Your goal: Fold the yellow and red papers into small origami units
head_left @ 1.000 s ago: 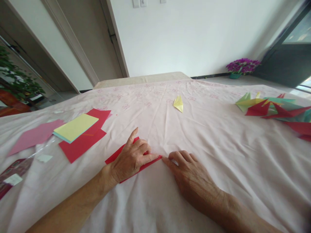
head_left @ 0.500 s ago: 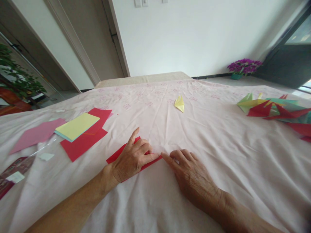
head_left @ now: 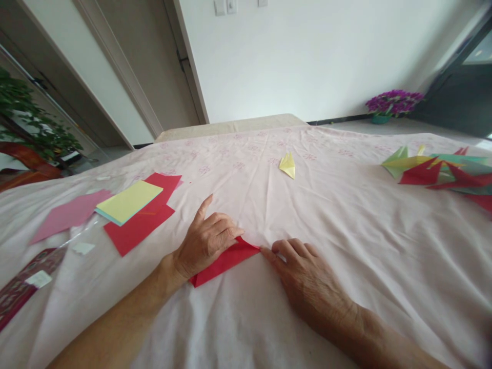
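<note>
A folded sheet of red paper (head_left: 226, 260) lies on the cloth in front of me, its right end drawn to a point. My left hand (head_left: 209, 238) rests over its upper left part, little finger sticking up, the other fingers bent together at the paper's upper edge. The left hand hides much of the paper, and its thumb tip is not clear. At the right point, my right hand (head_left: 298, 266) has thumb and forefinger closed on the corner, with its remaining fingers curled.
Left are loose red sheets (head_left: 132, 233), a yellow sheet (head_left: 130, 200), a pink sheet (head_left: 71, 215) and a dark red packet (head_left: 28, 277). A folded yellow paper piece (head_left: 288, 166) lies farther back. Several folded colored paper pieces (head_left: 418, 173) lie right, on the pink tablecloth (head_left: 338, 205).
My left hand has slid slightly up and left from the right corner, uncovering more red paper. A flap there now stands raised. My right hand stays at the corner.
</note>
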### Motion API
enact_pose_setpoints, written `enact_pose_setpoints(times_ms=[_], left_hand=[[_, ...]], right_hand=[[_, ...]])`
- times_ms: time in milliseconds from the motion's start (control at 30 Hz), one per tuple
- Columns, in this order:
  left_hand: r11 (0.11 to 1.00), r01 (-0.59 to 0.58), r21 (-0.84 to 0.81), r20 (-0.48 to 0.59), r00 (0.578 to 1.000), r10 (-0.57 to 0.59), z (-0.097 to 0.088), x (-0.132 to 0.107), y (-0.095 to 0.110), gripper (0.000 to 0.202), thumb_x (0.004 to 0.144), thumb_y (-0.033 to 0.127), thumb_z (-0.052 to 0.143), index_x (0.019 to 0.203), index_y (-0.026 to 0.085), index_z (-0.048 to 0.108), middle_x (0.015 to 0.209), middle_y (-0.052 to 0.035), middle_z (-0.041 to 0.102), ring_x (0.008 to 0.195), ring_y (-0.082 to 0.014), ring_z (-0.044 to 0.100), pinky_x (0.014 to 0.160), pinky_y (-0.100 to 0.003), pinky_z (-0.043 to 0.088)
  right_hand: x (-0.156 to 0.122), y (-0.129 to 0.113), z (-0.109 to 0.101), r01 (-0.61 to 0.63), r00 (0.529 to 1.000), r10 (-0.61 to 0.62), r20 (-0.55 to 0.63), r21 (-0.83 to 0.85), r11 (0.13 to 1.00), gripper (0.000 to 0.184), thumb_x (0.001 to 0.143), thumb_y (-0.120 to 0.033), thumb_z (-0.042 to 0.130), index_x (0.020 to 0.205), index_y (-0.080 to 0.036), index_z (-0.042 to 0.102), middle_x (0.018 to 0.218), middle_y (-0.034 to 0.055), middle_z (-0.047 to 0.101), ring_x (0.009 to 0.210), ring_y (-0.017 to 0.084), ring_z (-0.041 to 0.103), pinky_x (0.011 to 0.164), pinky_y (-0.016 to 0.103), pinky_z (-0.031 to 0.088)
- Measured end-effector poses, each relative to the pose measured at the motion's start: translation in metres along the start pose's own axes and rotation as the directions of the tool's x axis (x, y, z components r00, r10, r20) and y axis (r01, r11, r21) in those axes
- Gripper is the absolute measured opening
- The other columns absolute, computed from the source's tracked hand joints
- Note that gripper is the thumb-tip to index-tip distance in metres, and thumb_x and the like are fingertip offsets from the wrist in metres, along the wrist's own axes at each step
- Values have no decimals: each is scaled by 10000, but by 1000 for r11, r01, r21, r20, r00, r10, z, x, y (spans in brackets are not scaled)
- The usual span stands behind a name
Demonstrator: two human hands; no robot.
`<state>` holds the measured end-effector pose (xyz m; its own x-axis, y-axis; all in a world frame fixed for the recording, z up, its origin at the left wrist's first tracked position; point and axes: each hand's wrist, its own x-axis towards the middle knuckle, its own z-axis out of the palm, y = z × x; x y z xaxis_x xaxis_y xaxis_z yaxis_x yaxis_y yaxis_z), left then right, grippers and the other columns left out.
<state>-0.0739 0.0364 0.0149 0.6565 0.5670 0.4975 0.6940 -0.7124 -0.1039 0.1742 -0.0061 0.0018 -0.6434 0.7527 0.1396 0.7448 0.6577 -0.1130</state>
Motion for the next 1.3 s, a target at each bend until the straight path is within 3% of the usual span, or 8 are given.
enact_pose_setpoints(times_ms=[200,400,567,733,933,1100,1300], left_hand=[[1000,-3,18,40,999,2,-12,3,-13,119,827,194,661,936,239,648,849,31,683,871,-163,601,1107,-532,265],[987,-14,159,47,999,7,-14,-2,-6,129,869,120,559,844,215,643,717,26,631,746,-149,574,970,-435,390],[980,0,199,30,1000,-6,-13,-9,-7,215,893,97,498,783,203,649,674,18,612,683,-137,564,889,-386,427],[981,15,191,-48,999,-6,-13,-12,-11,215,889,81,500,875,209,672,795,9,687,741,-130,613,897,-370,423],[970,62,237,-76,996,-45,-11,-18,-5,189,880,81,521,850,206,660,820,7,707,785,-153,631,889,-385,426],[989,79,122,-46,996,-74,-6,-23,-18,193,898,78,499,943,187,652,895,-11,724,836,-149,653,970,-399,414],[994,87,-71,-7,996,-88,-3,-24,-33,148,887,105,546,963,177,650,882,-32,718,837,-150,651,830,-320,489]], right_hand=[[0,0,1,11,1000,-11,-29,-27,1000,250,855,-92,528,1068,-207,590,997,63,558,836,198,466,711,332,348],[1,1,2,1,1000,-1,-10,-28,1000,233,857,-114,540,1064,-211,586,1003,56,551,841,207,454,708,336,346],[1,1,3,6,1000,-6,-8,-35,999,223,863,-119,536,1059,-213,581,1009,52,548,853,205,457,717,336,344],[0,0,3,17,999,-18,-27,-39,999,196,855,-125,544,1027,-204,593,1002,58,548,847,202,458,712,337,342],[0,0,3,13,1000,-13,-17,-34,999,202,860,-122,548,1040,-206,586,992,57,551,828,206,455,707,338,344],[0,-1,2,10,1000,-10,-2,-40,999,264,860,-104,535,1102,-204,571,1008,60,556,838,211,467,722,344,362],[1,-2,1,-6,1000,7,10,-12,1000,259,848,-75,512,1059,-200,596,1011,70,562,851,217,481,736,353,389]])
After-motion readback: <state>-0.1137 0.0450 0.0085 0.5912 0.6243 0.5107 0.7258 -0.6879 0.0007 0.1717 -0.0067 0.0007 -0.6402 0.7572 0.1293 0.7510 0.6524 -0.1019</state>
